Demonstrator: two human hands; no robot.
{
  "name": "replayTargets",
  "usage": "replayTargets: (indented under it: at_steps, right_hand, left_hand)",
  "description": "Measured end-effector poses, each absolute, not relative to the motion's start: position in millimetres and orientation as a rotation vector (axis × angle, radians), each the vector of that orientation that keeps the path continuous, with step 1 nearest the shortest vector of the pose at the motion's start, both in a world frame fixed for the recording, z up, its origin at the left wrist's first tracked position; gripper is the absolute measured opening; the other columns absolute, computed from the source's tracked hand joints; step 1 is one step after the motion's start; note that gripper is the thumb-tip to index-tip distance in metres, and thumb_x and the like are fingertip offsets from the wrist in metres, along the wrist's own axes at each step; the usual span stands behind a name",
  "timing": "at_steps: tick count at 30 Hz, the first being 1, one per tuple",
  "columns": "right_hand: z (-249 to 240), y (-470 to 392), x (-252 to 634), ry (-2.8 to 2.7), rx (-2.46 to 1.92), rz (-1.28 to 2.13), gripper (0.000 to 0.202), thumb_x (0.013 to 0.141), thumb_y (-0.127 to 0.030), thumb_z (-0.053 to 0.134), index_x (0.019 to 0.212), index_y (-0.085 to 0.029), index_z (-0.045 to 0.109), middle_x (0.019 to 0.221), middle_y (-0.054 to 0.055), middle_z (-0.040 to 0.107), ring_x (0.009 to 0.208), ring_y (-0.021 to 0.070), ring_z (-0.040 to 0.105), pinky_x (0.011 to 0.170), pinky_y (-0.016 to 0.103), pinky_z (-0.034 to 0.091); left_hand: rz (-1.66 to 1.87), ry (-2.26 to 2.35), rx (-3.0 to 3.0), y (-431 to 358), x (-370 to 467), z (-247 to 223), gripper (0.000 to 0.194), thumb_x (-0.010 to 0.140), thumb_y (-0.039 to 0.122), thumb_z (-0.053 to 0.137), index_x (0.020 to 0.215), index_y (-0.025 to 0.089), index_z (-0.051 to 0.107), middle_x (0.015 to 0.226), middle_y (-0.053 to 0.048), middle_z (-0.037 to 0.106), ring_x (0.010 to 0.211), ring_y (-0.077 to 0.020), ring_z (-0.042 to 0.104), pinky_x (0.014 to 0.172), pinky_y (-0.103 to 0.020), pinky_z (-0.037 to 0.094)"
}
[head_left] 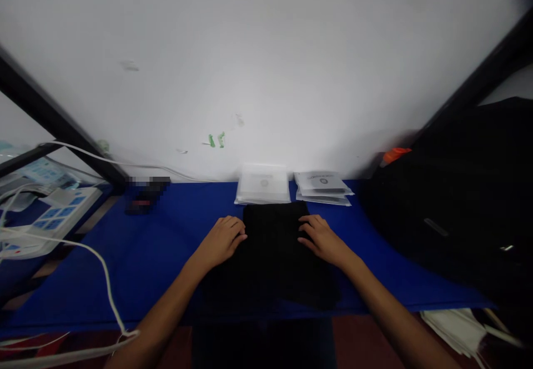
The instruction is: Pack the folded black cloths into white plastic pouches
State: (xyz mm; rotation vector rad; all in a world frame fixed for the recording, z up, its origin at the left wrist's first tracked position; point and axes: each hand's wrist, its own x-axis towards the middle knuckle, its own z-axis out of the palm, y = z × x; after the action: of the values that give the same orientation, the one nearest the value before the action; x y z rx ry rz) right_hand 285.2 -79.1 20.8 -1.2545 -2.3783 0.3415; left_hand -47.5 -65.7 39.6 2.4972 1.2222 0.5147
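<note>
Left hand [225, 239] and right hand [323, 239] touch black cloth [275, 258] near pouches [263, 184], contents unclear

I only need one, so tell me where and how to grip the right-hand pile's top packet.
Probably pinch the top packet by its near edge, from the front: it lies flat, and that edge sits apart from the packet below.

Bare forearms [171, 295], dark legwear [263, 348]
</note>
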Motion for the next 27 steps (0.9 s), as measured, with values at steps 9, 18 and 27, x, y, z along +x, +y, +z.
replayTargets:
  at_steps: [9,18,27]
  right_hand:
    - [57.7,-113.4,300.9,-1.933,-1.325,1.140,0.027,0.087,-0.047,0.064,0.077,-0.022,0.064,0.066,-0.001,0.067,0.055,0.0149,0.060,0.054,0.025,0.044]
    - [15.3,2.3,315.0,-0.919,-1.501,1.122,0.036,0.080,-0.052,0.066,0.073,-0.017,0.058,0.058,0.003,0.068,0.036,0.0088,0.048,0.042,0.024,0.048]
    - [36.3,-20.9,299.0,-0.873,-1.221,0.904,0.029,0.071,-0.050,0.069,0.073,-0.024,0.057,0.064,-0.002,0.064,0.060,0.0163,0.061,0.057,0.028,0.052]
  left_hand:
    - [0.224,0.875,1.744,-115.9,-70.2,97.1,0.028,0.095,0.045,0.051,0.115,0.025,0.054,0.084,0.000,0.071,0.062,-0.0146,0.066,0.058,-0.024,0.047]
    - [0.364,1.211,2.313,-106.4,-49.8,40.4,0.058,0.085,0.061,0.061,0.132,0.028,0.057,0.142,-0.011,0.054,0.132,-0.0327,0.048,0.109,-0.051,0.038]
    - [0.385,1.466,2.491,-118.6,-71.8,-8.9,0.103,0.076,0.073,0.061,0.157,0.026,0.016,0.162,-0.018,0.017,0.146,-0.0418,0.024,0.113,-0.064,0.023]
